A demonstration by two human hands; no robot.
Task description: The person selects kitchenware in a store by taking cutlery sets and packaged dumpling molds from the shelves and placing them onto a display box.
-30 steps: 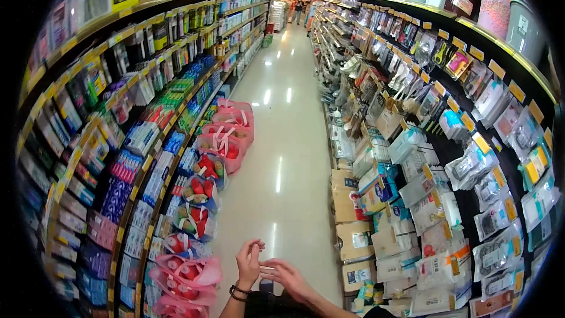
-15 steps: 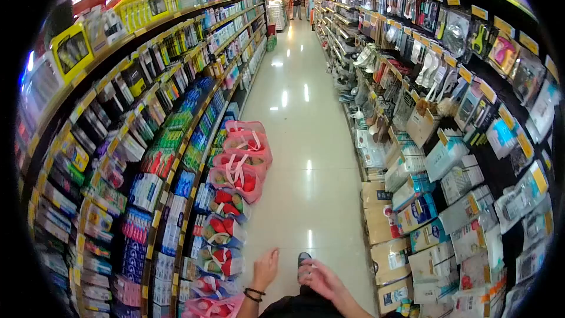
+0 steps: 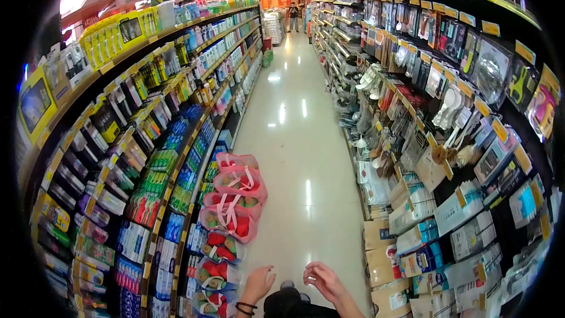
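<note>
My left hand [image 3: 259,283] hangs low in the aisle with a dark bracelet [image 3: 246,306] at the wrist. Its fingers curl loosely, and nothing shows in them. My right hand [image 3: 325,279] is across from it, fingers apart and slightly bent, also with nothing in it. Between and below the hands are a dark garment [image 3: 288,303] and the tip of a shoe [image 3: 287,284]. Nearest to my left hand are clear bags with red and green contents [image 3: 216,273], standing along the left shelf. Neither hand touches any goods.
Pink bags with handles [image 3: 238,185] jut into the aisle from the left shelf [image 3: 156,218], which holds toothpaste-like boxes. On the right, kitchen utensils [image 3: 450,106] and packets hang from hooks. The shiny tiled floor [image 3: 282,141] runs to a distant standing person [image 3: 293,17].
I have moved forward along the aisle; the pink bags and hanging packets now appear nearer and lower. My hands have swung somewhat, and the right one has turned with its fingers raised.
</note>
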